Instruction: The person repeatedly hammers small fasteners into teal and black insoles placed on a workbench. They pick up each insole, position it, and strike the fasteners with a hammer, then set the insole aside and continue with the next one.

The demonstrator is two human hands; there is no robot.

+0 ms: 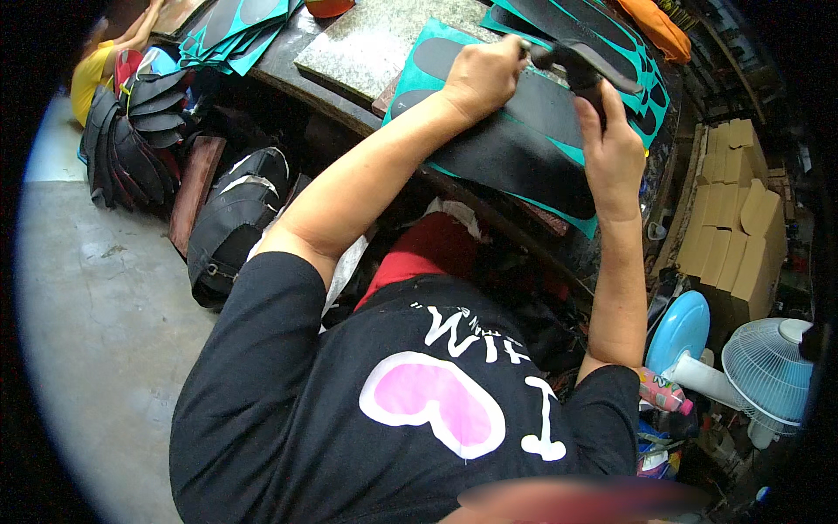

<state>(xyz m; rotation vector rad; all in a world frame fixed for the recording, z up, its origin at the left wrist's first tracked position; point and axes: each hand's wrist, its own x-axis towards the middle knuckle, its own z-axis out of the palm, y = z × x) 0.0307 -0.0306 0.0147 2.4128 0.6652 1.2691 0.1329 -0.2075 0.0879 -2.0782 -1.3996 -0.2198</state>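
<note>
My right hand (611, 166) is wrapped round the dark handle of a hammer (602, 65). The hammer has a round face on its left and a long, flat, curved tail on its right. Just left of the face, my left hand (484, 79) is closed over a small tool with a metallic end (524, 48); most of it is hidden by the fingers, and its kind does not show. Under both hands lies a teal sheet (428, 39) with large black sole-shaped areas (515, 162). Whether hammer and tool touch, I cannot tell.
A grey stone slab (349, 61) lies on the dark bench, with more teal sheets (236, 35) at far left. Brown cardboard boxes (733, 210) and a fan (768, 375) stand at right. Left are bundled black pieces (131, 140), a black bag (231, 227) and another person's arm (140, 31).
</note>
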